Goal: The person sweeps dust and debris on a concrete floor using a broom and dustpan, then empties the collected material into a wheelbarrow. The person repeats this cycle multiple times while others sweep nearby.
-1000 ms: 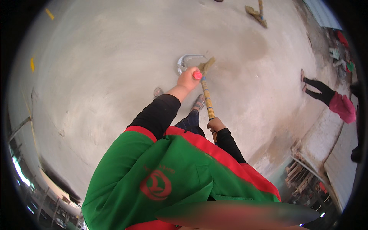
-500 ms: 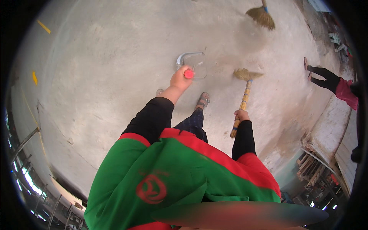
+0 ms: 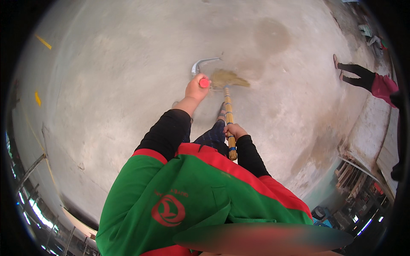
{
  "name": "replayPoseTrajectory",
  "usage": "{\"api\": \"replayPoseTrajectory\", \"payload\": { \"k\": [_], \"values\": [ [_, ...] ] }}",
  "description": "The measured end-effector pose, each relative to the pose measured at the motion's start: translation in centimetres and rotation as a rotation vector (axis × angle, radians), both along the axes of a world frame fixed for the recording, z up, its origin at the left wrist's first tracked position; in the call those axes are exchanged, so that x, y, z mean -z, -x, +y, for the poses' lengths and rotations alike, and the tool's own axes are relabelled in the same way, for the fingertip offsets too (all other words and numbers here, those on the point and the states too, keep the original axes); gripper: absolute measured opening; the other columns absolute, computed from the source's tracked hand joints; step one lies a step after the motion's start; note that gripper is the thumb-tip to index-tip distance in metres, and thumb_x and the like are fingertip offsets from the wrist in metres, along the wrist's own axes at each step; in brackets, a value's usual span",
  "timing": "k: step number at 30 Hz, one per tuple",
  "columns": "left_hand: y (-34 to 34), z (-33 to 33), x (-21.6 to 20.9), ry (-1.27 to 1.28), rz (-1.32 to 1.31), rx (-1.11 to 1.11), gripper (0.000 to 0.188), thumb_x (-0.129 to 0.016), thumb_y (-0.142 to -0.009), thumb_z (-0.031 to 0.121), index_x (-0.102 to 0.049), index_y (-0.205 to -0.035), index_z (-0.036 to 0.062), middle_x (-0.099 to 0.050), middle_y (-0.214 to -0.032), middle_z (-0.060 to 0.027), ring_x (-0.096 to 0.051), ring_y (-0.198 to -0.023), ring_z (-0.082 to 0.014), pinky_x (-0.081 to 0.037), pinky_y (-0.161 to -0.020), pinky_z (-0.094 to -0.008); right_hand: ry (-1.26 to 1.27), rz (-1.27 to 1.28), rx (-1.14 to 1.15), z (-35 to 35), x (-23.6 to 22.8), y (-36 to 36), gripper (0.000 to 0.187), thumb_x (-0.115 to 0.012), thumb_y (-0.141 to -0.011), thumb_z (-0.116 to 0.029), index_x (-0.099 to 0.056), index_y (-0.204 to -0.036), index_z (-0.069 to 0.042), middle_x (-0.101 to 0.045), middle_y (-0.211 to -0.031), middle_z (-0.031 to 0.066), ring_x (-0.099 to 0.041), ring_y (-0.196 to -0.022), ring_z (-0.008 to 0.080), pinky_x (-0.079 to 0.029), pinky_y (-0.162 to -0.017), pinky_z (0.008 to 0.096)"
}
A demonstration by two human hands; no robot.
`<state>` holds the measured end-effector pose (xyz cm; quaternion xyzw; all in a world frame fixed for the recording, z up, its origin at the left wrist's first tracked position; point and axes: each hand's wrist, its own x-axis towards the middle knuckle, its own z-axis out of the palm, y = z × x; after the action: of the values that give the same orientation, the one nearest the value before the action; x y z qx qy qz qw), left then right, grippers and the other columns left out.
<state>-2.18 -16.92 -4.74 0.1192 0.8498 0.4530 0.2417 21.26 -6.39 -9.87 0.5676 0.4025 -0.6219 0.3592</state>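
My left hand (image 3: 194, 90) is closed around the red-ended handle (image 3: 204, 83) of a dustpan. The dustpan's grey curved rim (image 3: 197, 66) shows beyond my fist, down at the floor; much of the pan is hidden or blends into the concrete. In my right hand (image 3: 235, 130), fingers wrapped round the shaft, is a straw broom (image 3: 228, 106) with a bundled yellow stick handle. Its fanned bristles (image 3: 230, 78) are on the floor beside the dustpan's right side, blurred by motion. My feet are partly visible behind the tools.
Pale concrete floor (image 3: 128, 77) spreads around me, with a darker patch (image 3: 272, 35) ahead. Another person (image 3: 361, 77) in black trousers stands at the right. Stacked wood pieces (image 3: 347, 176) lie at lower right. Yellow strips (image 3: 37, 99) mark the left floor, near a metal bar (image 3: 30, 170).
My right hand has swung the broom leftward, bringing its bristles up to the dustpan. The left hand stays nearly in place. A second broom at the top right has left the view.
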Motion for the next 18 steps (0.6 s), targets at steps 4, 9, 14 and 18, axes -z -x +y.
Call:
{"api": "replayPoseTrajectory", "payload": {
  "k": [4,9,14,18],
  "values": [
    [0.2,-0.2,0.0,0.007,-0.029,0.015,0.018,-0.065,-0.076,0.025,-0.057,-0.087,0.0128,-0.063,-0.087,-0.0085,-0.060,-0.084,-0.0288,-0.047,-0.071,-0.0353,0.006,0.092,-0.173,-1.6,-2.5,-0.3,0.007,-0.059,-0.063,-0.005,-0.054,-0.065,0.000,-0.052,-0.054,0.0078,-0.051,-0.043,0.0212,-0.045,-0.042,0.0369],
    [0.2,-0.4,0.2,-0.059,0.036,0.028,0.018,-0.064,-0.077,0.025,-0.056,-0.086,0.0116,-0.063,-0.086,-0.0087,-0.060,-0.083,-0.0279,-0.047,-0.071,-0.0348,-0.114,0.198,-0.043,2.4,-7.5,-4.0,0.011,-0.061,-0.063,-0.005,-0.052,-0.067,-0.001,-0.051,-0.053,0.0072,-0.051,-0.042,0.0179,-0.043,-0.038,0.0331],
    [0.0,-0.4,0.4,-0.058,0.000,0.019,0.016,-0.064,-0.078,0.018,-0.056,-0.086,0.0076,-0.061,-0.083,-0.0082,-0.059,-0.081,-0.0211,-0.046,-0.074,-0.0304,-0.424,0.231,-0.069,9.2,-6.2,-6.0,0.012,-0.062,-0.063,-0.004,-0.051,-0.063,0.001,-0.051,-0.051,0.0087,-0.051,-0.041,0.0197,-0.044,-0.037,0.0341],
    [0.0,-0.5,0.3,-0.040,0.008,0.031,0.016,-0.064,-0.078,0.018,-0.056,-0.087,0.0074,-0.062,-0.084,-0.0083,-0.059,-0.081,-0.0208,-0.046,-0.074,-0.0301,-0.428,0.103,0.038,15.0,0.0,-2.5,0.008,-0.059,-0.063,-0.006,-0.057,-0.059,0.000,-0.052,-0.050,0.0095,-0.054,-0.043,0.0226,-0.045,-0.042,0.0347]
  ]
}}
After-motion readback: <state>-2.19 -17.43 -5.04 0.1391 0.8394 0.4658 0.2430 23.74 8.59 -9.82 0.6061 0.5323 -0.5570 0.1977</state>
